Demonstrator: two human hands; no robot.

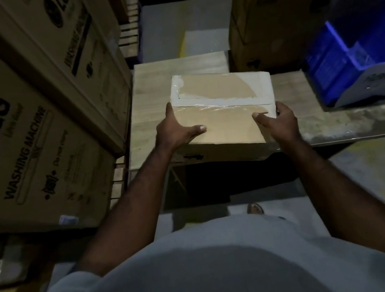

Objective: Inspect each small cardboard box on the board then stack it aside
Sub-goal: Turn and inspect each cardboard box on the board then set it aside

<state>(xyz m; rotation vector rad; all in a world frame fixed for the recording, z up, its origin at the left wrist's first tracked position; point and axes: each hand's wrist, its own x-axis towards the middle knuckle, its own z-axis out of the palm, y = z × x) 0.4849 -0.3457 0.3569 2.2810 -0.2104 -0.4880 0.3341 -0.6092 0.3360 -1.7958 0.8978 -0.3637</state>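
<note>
The small cardboard box (221,109) sits at the near edge of the desk (342,119), its front face flush with or slightly over that edge, held from both sides. The left hand (173,131) clasps the box's left side, thumb lying across the top and fingers down the flank; the right hand (277,121) grips the right near corner the same way, thumb on top. Clear tape crosses the lid, and torn white paper frames its far half. Bare wood lies open behind the box and to its right along the desk. On the left, stacked LG washing machine cartons (32,140) stand close against the desk's left edge, leaving little room there. At the far right a blue crate (345,61) rests on the desk, and a large brown carton (276,23) stands behind it. Grey floor (369,169) opens below the desk's near edge.
</note>
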